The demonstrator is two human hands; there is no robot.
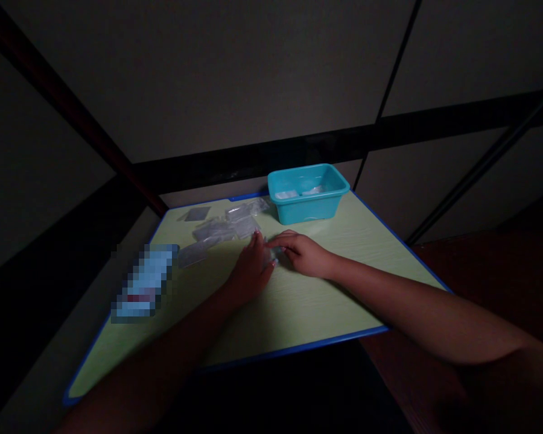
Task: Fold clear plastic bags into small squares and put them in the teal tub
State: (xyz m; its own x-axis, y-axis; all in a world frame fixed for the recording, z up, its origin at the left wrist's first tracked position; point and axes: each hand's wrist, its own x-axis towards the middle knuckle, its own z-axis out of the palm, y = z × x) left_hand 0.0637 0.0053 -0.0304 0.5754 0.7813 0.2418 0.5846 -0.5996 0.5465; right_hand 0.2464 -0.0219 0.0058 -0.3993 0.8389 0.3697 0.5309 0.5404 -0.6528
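Between my two hands, low over the table, is a small clear plastic packet (268, 257), mostly covered by fingers. My left hand (250, 270) is closed on it, with the thumb on the near side and the fingers pointing away from me. From the right, my right hand (305, 254) reaches in with its index finger stretched to the packet's far edge and its thumb bent below; it appears to pinch the packet there. Just beyond the left fingertips lie several flat clear plastic packets (215, 231), loosely overlapping.
A turquoise plastic basket (308, 209) stands at the table's back right, with whitish packets inside. At the left edge lies a blurred-out flat device, perhaps a phone (147, 280). The pale green table (298, 307) has a blue rim, and a panelled wall (253, 84) rises behind it.
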